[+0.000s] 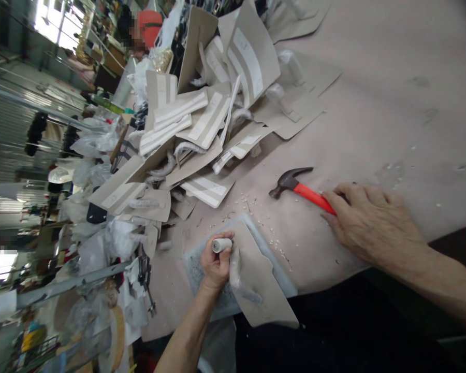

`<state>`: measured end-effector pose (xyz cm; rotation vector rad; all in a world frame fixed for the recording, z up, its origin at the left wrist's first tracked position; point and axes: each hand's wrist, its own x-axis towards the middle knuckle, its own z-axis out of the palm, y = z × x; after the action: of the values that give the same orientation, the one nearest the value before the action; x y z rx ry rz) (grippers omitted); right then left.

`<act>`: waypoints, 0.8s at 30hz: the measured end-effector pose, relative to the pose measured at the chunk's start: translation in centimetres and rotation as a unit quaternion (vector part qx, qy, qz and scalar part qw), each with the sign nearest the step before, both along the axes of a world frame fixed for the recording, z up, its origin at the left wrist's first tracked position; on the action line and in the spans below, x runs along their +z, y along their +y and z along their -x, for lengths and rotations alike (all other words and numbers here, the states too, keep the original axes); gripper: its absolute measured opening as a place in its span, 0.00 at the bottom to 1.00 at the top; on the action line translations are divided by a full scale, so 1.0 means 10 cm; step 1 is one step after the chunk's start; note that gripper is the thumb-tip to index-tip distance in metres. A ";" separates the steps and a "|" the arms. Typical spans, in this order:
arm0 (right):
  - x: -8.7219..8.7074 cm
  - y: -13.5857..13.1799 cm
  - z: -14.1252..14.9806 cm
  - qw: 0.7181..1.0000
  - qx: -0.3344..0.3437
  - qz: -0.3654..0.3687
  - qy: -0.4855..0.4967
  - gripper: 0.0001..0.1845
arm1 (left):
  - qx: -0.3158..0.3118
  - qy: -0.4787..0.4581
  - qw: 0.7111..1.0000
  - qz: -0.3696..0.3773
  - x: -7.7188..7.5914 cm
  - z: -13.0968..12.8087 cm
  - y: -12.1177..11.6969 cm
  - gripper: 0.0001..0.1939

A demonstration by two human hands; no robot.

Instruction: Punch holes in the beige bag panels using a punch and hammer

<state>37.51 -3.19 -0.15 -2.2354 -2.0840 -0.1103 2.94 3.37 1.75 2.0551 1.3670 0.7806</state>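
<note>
My left hand [216, 264] is closed around a short, pale grey cylinder [221, 245] whose round end faces up; its lower end is hidden. Beneath that hand lies a beige panel [258, 272] with a plastic-wrapped handle [244, 285] attached to it. The panel rests partly on a blue-grey board [279, 274] and overhangs its near side. Over to the right, my right hand [367, 217] grips the end of a claw hammer [312, 197] with a red handle and dark head. The hammer is low over the table, apart from the panel.
Beyond the board, a heap of similar beige panels [252, 57] covers the table [396, 114]. Small white bits [274, 233] are scattered beside the board. Clear plastic bags [97, 243] crowd the left side, near dark metal tools [145, 274]. A person [149, 28] is in the background.
</note>
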 end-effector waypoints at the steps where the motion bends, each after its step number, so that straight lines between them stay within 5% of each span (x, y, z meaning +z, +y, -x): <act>1: 0.01 0.00 0.01 1.000 -0.001 0.000 -0.001 0.17 | -0.001 -0.008 1.000 0.000 0.00 0.00 0.00 0.12; 15: 0.06 -0.06 0.12 0.999 0.024 -0.018 -0.011 0.18 | -0.035 -0.083 0.996 0.022 0.08 0.02 0.01 0.10; 24: -0.04 -0.08 0.16 0.999 0.030 -0.032 -0.024 0.19 | -0.065 -0.179 0.979 0.080 0.00 0.10 0.10 0.09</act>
<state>35.88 -4.03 -0.55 -2.1532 -2.1359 -0.2248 1.94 4.38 1.77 1.7578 1.0484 0.8998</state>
